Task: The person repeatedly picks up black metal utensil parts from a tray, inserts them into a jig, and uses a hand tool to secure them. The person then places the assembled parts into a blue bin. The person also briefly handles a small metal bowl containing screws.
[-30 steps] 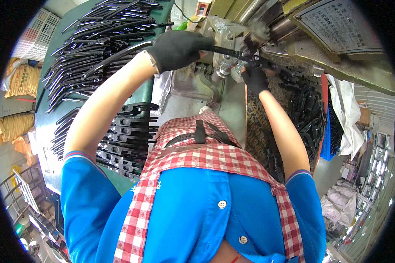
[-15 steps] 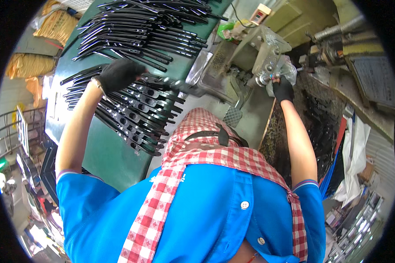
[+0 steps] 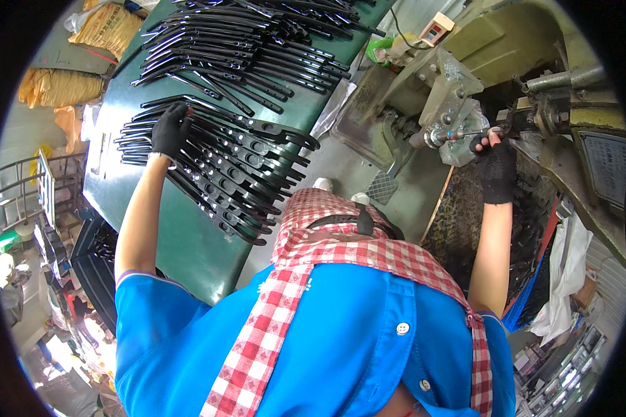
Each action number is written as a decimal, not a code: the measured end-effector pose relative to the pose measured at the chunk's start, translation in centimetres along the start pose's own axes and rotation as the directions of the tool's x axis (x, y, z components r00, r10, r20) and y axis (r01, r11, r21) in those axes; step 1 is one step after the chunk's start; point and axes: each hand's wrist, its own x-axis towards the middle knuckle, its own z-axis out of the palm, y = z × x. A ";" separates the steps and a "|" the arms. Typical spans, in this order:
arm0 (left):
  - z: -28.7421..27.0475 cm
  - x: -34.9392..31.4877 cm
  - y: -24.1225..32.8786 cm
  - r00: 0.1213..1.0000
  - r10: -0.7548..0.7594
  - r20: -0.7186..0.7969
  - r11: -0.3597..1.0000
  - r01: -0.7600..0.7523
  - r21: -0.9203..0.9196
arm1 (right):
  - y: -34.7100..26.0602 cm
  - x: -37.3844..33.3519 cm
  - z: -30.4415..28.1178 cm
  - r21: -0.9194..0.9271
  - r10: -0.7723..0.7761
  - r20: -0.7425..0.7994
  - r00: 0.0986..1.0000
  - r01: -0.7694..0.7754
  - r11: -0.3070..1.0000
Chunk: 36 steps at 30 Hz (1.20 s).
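Note:
My left hand [image 3: 170, 132], in a black glove, rests on the row of black metal bars [image 3: 240, 167] on the green table. Its fingers are closed round the slim end of the topmost bar; the grip is partly hidden by the glove. Each bar in this row widens into a flat end with round holes. My right hand [image 3: 495, 167], in a black glove with bare fingertips, is raised at the machine. Its fingers are curled at a thin metal rod beside a round metal fitting [image 3: 435, 136]. What they pinch is too small to make out.
More bent black bars [image 3: 236, 48] lie piled on the far part of the green table [image 3: 188, 240]. A foot pedal [image 3: 382, 187] stands on the floor below the machine [image 3: 528, 42]. Dark parts fill a bin [image 3: 511, 229] at the right. Yellowish sacks [image 3: 59, 87] stand at the left.
A blurred black bar in my left hand now lies on the row, with that hand still on it. My right hand has moved right and nearer, from the fitting to the rod.

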 end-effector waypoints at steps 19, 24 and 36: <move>3.2 10.9 -5.9 0.878 0.390 0.278 0.801 -0.473 0.368 | -1.8 -15.5 -17.0 -0.886 0.156 -0.239 0.958 -0.281 0.369; 2.6 10.3 2.9 0.819 0.543 0.188 0.826 -0.561 0.059 | 7.7 -21.3 -17.9 -0.707 -0.107 -0.072 0.992 -0.127 -0.696; -2.0 9.4 27.6 0.593 0.798 0.113 0.596 -0.746 -0.295 | -0.4 -15.0 -14.9 -0.152 -0.405 -0.643 0.649 0.411 0.899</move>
